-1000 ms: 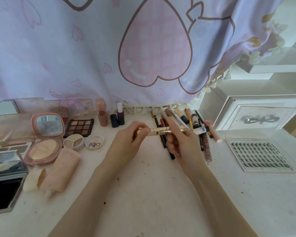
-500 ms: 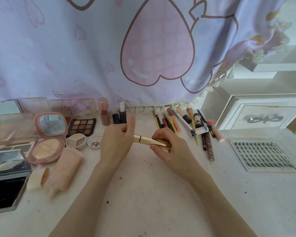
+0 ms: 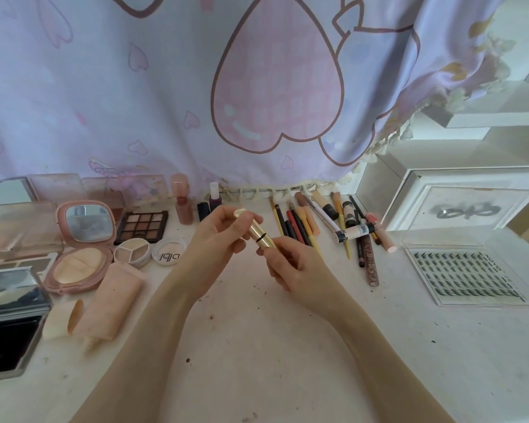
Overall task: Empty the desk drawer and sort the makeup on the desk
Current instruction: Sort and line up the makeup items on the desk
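Both hands held a gold tube [image 3: 258, 233] above the centre of the desk [image 3: 257, 346]: the left hand [image 3: 219, 242] had its fingers curled round the far end, and the right hand [image 3: 293, 265] pinched the near end between thumb and fingertips. Left of the hands lay a round white lid [image 3: 169, 251] with mirrored lettering resembling "dlbl", beside an eyeshadow palette [image 3: 141, 222] and an open pink compact [image 3: 80, 254]. To the right lay a row of pencils and tubes [image 3: 324, 224], their labels too small to read, and a lash tray [image 3: 464, 276] with illegible edge print.
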